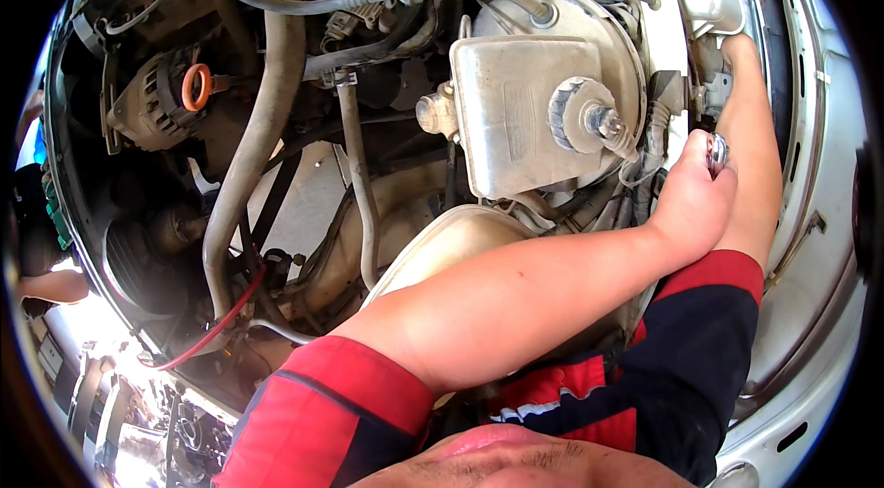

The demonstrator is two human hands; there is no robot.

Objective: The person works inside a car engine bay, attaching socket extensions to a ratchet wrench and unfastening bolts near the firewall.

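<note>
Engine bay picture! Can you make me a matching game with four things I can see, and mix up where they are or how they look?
Things
1. Left hand
2. Orange ring
3. Thin red cable
4. Fluid reservoir

Places and looks
A. Curves through the lower left of the picture
B. Boxy and beige, with a big round cap
C. Curled around a shiny metal tool
D. Seen in front of the alternator, toward the upper left

Right pairs
1-C, 2-D, 3-A, 4-B
</note>
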